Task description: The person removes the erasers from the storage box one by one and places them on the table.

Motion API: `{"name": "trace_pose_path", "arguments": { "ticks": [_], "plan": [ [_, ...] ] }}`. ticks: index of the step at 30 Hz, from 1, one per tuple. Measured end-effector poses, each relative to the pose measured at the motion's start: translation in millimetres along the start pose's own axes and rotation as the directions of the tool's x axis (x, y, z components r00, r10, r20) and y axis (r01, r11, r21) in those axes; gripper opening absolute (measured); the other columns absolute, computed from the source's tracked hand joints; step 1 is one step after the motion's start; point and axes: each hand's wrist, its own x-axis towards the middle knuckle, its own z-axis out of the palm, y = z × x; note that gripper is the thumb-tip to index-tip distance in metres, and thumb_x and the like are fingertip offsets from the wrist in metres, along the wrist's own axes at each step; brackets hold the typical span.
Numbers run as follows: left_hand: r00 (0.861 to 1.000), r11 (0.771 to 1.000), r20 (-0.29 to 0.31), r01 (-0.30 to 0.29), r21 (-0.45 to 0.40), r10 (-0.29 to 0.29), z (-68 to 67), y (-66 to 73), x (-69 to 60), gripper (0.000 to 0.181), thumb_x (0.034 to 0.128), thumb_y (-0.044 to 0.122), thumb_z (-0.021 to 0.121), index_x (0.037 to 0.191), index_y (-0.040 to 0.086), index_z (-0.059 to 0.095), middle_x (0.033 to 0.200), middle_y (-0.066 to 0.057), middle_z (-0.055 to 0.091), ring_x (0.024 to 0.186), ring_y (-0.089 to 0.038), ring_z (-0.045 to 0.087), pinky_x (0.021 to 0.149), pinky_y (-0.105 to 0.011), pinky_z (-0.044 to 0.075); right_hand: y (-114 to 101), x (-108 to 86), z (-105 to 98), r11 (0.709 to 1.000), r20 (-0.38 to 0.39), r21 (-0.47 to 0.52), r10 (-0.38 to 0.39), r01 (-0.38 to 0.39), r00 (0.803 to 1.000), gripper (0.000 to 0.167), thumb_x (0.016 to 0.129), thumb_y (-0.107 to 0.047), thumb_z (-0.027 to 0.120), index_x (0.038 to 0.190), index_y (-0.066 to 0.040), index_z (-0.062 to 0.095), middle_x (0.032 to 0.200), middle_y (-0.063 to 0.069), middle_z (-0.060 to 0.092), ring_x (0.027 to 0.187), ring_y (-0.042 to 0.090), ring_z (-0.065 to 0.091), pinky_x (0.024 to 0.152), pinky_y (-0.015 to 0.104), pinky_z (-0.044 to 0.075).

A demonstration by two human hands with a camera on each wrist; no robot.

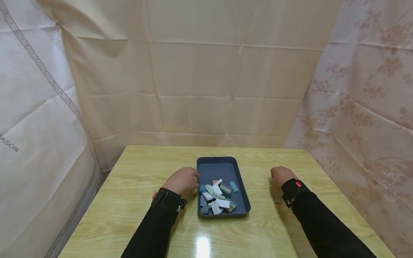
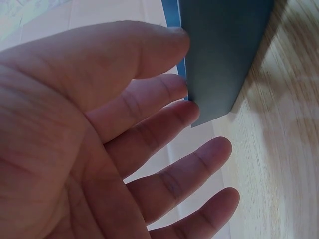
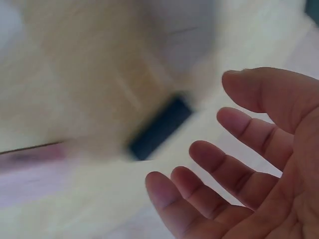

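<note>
One dark blue-grey, rectangular, round-cornered tray (image 1: 219, 170) stands on one pale yellow wood-grain table (image 1: 258, 157), between two bare hands. It holds one heap of small blocks in white, pale green, blue, grey and other muted colours (image 1: 222, 203); they overlap too much for an exact count, though one light-blue piece (image 1: 233, 186) lies at the heap's right edge. The left hand (image 1: 181, 181) is at the tray's left wall, its thumb on the wall and its four fingers extended and loosely spread. The right hand (image 1: 281, 175) is well apart from the tray, thumb and four fingers parted, gripping nothing. Near its fingers, one blurred, dark blue oblong block (image 3: 160, 127) shows; whether it touches the table I cannot tell.
</note>
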Motion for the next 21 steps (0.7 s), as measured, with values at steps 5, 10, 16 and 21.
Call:
{"name": "trace_pose_path", "arguments": {
  "ticks": [5, 10, 16, 21],
  "plan": [
    [1.000, 1.000, 0.002, 0.000, 0.005, 0.000, 1.2, -0.3, 0.0, 0.038, 0.0946, 0.021, 0.079, 0.131, 0.012, 0.076, 0.135, -0.006, 0.074, 0.132, -0.030, 0.066, 0.111, -0.051, 0.053, -52.1, 5.3, -26.1, 0.998, -0.044, 0.049, -0.031, 0.033, 0.999, 0.026, 0.087, -0.005, 0.076, 0.112, 0.004, 0.072, 0.104, 0.022, 0.072, 0.090, 0.034, 0.069, 0.081, 0.051, 0.058],
    [1.000, 1.000, -0.003, -0.005, 0.005, 0.005, 0.9, -1.0, 0.7, 0.038, 0.0943, 0.021, 0.080, 0.131, 0.012, 0.076, 0.135, -0.006, 0.074, 0.131, -0.030, 0.066, 0.111, -0.051, 0.053, -108.9, 11.2, -36.3, 0.981, -0.068, 0.119, -0.143, 0.151, 0.987, 0.033, 0.084, -0.003, 0.077, 0.116, 0.000, 0.073, 0.109, 0.018, 0.073, 0.097, 0.031, 0.068, 0.088, 0.051, 0.058],
    [1.000, 1.000, -0.002, 0.010, -0.009, -0.010, 0.6, -0.6, 0.5, 0.038, 0.0939, 0.022, 0.080, 0.131, 0.012, 0.076, 0.135, -0.006, 0.074, 0.131, -0.030, 0.066, 0.111, -0.052, 0.053, -153.7, 6.2, -18.2, 0.963, 0.050, 0.162, -0.226, 0.215, 0.973, 0.039, 0.084, 0.005, 0.077, 0.122, -0.004, 0.075, 0.119, 0.015, 0.073, 0.105, 0.027, 0.067, 0.089, 0.046, 0.058],
    [1.000, 1.000, 0.003, 0.004, -0.008, -0.004, 0.4, 1.1, 1.7, 0.038, 0.0941, 0.022, 0.080, 0.130, 0.012, 0.077, 0.135, -0.006, 0.074, 0.132, -0.030, 0.066, 0.112, -0.051, 0.053, -165.2, 1.0, -1.8, 0.975, 0.058, 0.081, -0.212, 0.207, 0.976, 0.036, 0.086, 0.011, 0.074, 0.119, -0.004, 0.077, 0.105, 0.013, 0.069, 0.089, 0.022, 0.063, 0.080, 0.043, 0.058]
  ]
}}
